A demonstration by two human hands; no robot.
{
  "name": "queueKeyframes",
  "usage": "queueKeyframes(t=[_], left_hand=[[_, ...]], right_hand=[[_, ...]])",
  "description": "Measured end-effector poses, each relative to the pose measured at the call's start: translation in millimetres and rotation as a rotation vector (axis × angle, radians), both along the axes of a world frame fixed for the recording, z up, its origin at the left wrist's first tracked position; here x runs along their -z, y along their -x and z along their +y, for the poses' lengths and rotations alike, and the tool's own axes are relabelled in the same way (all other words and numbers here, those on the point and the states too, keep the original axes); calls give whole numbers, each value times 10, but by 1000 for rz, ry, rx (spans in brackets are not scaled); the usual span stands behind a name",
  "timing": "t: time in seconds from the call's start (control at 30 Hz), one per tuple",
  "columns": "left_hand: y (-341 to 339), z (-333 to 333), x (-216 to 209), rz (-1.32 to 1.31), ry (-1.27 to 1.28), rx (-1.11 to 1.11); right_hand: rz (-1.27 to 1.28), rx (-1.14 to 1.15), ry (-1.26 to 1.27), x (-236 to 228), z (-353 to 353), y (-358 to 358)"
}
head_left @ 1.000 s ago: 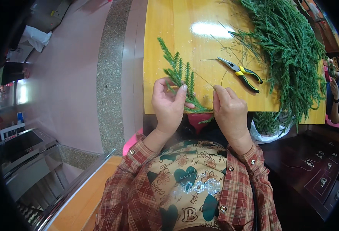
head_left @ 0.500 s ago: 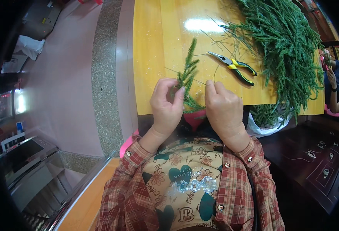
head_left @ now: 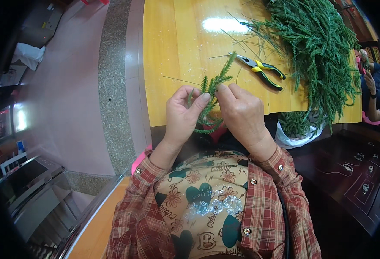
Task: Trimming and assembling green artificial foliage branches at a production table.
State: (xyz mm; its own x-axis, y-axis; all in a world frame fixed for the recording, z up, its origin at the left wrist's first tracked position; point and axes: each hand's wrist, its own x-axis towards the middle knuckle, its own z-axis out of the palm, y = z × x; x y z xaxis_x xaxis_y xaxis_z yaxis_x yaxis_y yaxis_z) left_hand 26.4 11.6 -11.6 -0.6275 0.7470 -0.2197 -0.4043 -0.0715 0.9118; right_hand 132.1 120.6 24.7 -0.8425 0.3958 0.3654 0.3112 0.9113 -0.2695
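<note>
My left hand (head_left: 183, 110) pinches a green needle-leaved artificial sprig (head_left: 224, 74) between thumb and fingers. Its tip points up and away to the right, and lower shoots curl beneath the hand. A thin dark wire (head_left: 179, 80) sticks out to the left of the sprig. Against the stem's right side, my right hand (head_left: 242, 110) is closed, thumb and forefinger pressed together where the wire crosses. The wire's end inside those fingers is hidden. Beyond the right hand lie long-nose pliers (head_left: 259, 69) with black and yellow handles, jaws slightly behind the sprig's tip.
A big heap of green sprigs (head_left: 323, 56) covers the right of the yellow wooden table (head_left: 172, 47), with loose wires (head_left: 259, 41) beside it. Below the table edge, a white bag (head_left: 302, 137) holds more greenery. Another person (head_left: 377, 90) works at far right.
My right hand has moved left to the sprig and now meets it. The sprig has tilted to the right. More wire now sticks out on the left.
</note>
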Motion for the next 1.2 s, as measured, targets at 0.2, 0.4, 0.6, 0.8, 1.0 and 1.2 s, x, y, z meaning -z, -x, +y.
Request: queueKeyframes(t=[0.2, 0.4, 0.6, 0.8, 1.0, 1.2], left_hand=[[48, -5, -34, -18, 33, 63], [54, 2, -15, 15, 18, 71], [37, -16, -87, 42, 38, 77], [36, -1, -34, 147, -10, 69], [-1, 1, -12, 212, 23, 52], [15, 0, -2, 217, 5, 66]], right_hand=[[13, -76, 46, -18, 26, -4], [-74, -92, 50, -63, 20, -5], [-76, -102, -20, -109, 6, -18], [-100, -101, -59, -94, 3, -13], [-146, -99, -97, -98, 5, -1], [-154, -109, -112, -81, 9, -6]])
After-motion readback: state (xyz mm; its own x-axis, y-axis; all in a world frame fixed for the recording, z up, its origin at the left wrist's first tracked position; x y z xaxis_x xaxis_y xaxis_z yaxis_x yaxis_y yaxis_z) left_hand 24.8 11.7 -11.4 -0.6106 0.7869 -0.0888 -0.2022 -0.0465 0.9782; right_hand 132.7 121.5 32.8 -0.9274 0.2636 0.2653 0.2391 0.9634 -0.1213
